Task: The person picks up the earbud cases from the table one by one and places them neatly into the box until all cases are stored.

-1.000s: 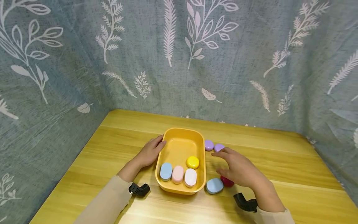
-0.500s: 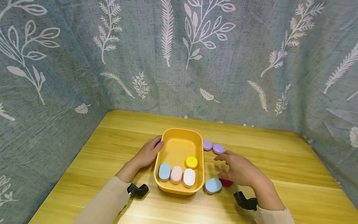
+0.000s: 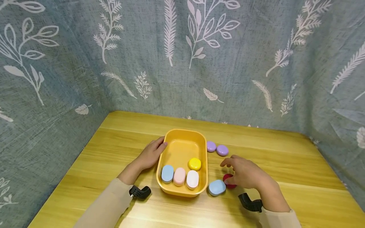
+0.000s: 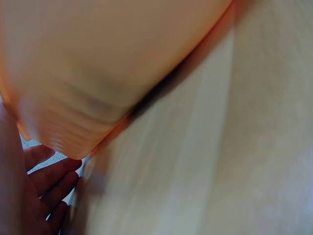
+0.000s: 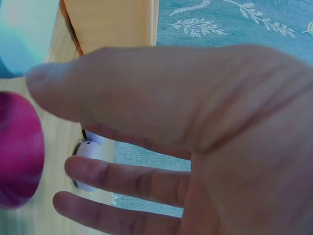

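A yellow rectangular bin (image 3: 182, 193) stands on the table. My left hand (image 3: 149, 154) holds its left side, thumb on the rim and fingers along the outer wall. Inside are a blue oval piece (image 3: 167, 174), a pink oval piece (image 3: 179, 176), a white oval piece (image 3: 192, 179) and a round yellow piece (image 3: 195, 164). Right of the bin, my right hand (image 3: 246, 171) hovers with fingers spread and nothing in its grasp. Its thumb overlaps a round red piece (image 3: 228, 178), magenta in the right wrist view. Beside that lies another blue oval piece (image 3: 217, 187).
Two round purple pieces, a left one (image 3: 211, 146) and a right one (image 3: 222, 150), lie by the bin's far right side. Patterned blue-grey cloth (image 3: 182, 63) hangs behind the wooden table (image 3: 137, 125) and down its sides.
My right hand has moved slightly down and away from the purple pieces, and more of the red piece shows. The left hand and the bin hold their place as the view shifts slightly.
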A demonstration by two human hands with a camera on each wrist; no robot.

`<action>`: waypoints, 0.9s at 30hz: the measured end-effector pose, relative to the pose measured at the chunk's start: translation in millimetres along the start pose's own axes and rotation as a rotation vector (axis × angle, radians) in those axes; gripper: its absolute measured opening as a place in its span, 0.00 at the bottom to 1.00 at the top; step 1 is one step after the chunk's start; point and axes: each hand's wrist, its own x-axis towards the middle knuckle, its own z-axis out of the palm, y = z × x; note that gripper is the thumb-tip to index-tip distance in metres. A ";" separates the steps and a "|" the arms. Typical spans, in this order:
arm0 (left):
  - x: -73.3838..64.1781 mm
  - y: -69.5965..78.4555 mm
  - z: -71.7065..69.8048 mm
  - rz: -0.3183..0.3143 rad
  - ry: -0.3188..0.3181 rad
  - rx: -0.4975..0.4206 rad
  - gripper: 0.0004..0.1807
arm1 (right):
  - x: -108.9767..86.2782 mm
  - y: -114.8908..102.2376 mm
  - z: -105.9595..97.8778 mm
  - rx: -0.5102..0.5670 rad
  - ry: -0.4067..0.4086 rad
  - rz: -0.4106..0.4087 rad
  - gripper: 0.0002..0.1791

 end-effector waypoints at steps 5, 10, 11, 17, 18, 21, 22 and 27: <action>1.8 -0.3 -0.4 0.002 -0.002 0.000 0.29 | 2.4 1.1 0.5 0.010 -0.047 0.034 0.23; 2.5 -0.5 -1.2 -0.010 -0.007 0.002 0.31 | 3.4 4.0 -0.8 0.018 -0.056 0.027 0.23; 2.5 -0.3 -1.4 -0.011 -0.006 0.002 0.32 | 3.5 4.6 -1.1 0.021 -0.059 0.025 0.23; 1.3 1.2 -2.1 0.005 0.009 0.002 0.28 | 5.9 5.4 0.0 0.047 -0.103 0.012 0.21; 1.0 1.0 -2.2 0.012 0.008 -0.001 0.28 | 6.3 5.2 0.6 0.050 -0.107 0.012 0.22; 0.4 0.6 -1.9 0.010 0.000 -0.010 0.29 | 6.7 4.9 3.5 0.043 -0.105 0.013 0.21; 0.3 0.5 -1.6 0.007 -0.005 -0.008 0.30 | 6.7 4.8 4.7 0.040 -0.103 0.016 0.21; 0.7 -0.2 0.2 -0.004 -0.014 0.001 0.32 | 7.1 5.8 11.0 0.027 -0.084 0.028 0.20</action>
